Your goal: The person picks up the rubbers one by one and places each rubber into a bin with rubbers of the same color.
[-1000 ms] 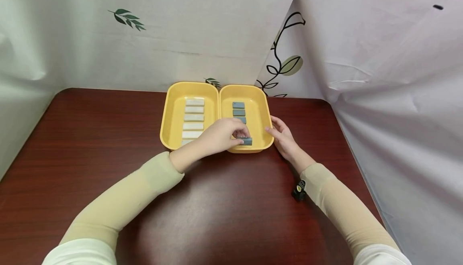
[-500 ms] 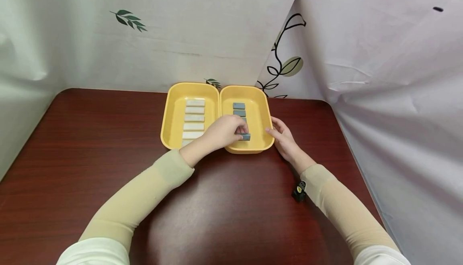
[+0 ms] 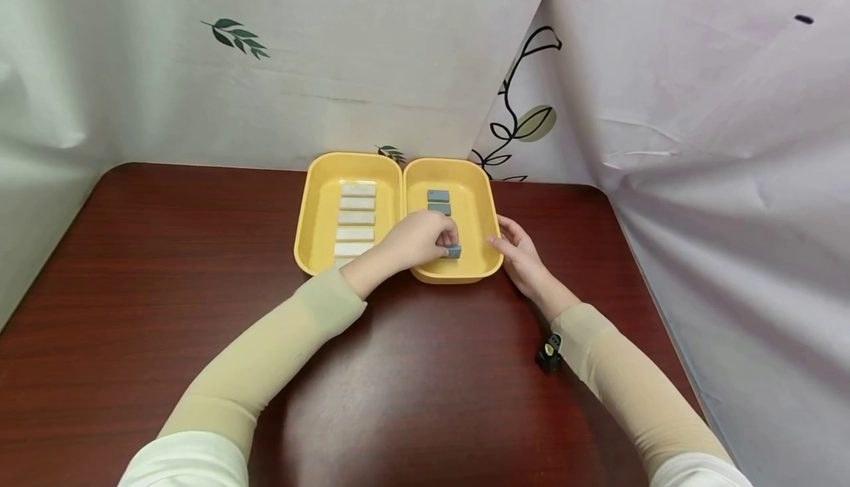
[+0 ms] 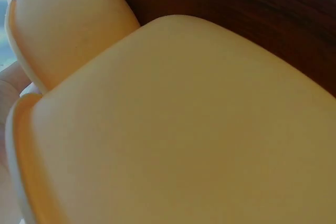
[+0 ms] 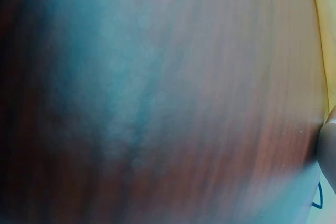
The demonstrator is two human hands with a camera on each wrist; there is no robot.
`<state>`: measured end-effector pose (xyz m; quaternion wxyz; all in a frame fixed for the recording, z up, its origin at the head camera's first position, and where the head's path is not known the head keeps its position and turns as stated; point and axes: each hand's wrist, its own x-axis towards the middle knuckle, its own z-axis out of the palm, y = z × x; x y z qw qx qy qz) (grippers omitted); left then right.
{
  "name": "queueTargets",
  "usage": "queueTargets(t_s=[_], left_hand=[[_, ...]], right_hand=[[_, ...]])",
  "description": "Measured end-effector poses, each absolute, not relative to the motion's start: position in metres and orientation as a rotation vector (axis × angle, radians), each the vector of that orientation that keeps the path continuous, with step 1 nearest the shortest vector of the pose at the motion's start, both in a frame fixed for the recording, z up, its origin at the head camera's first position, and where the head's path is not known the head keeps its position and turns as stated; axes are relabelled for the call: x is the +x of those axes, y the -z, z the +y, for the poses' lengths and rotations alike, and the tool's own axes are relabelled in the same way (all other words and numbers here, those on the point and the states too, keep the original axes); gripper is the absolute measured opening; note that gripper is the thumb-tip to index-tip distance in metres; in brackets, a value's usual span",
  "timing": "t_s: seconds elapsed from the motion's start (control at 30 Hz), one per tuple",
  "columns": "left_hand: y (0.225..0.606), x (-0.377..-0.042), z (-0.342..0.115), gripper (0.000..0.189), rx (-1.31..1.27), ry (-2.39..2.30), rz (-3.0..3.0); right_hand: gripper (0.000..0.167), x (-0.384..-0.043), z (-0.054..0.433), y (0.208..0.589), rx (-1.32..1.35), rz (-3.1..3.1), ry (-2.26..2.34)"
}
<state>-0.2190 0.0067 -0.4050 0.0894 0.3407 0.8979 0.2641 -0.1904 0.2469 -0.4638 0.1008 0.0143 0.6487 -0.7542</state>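
In the head view, two yellow trays stand side by side. Inside the right tray (image 3: 479, 210), my left hand (image 3: 417, 239) pinches a small blue-grey block (image 3: 454, 251) between thumb and fingers, low over the tray floor. Beyond it lie more blue-grey blocks (image 3: 438, 195) in a column, partly hidden by the hand. My right hand (image 3: 523, 257) grips that tray's right rim, thumb over the edge and fingers outside. A column of whitish blocks (image 3: 356, 218) lies in the left tray (image 3: 305, 214); my left forearm partly covers the nearest. Neither wrist view shows the blocks.
The trays rest near the back edge of a dark red-brown wooden table (image 3: 425, 384). Behind and at the sides hang white curtains (image 3: 372, 52) with leaf prints. A small black device (image 3: 548, 353) sits by the right wrist.
My left hand has moved slightly away from me with the blue-grey block, covering one of the blocks in the column. The right hand has stayed on the rim.
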Motion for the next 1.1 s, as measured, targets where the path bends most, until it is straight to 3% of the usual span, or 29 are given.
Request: queueTargets(t_s=[1.1], left_hand=[[0.416,-0.222,0.013,0.012,1.030,-0.574,2.700]], right_hand=[[0.062,-0.189,0.247,0.463,0.035,1.931,2.209]])
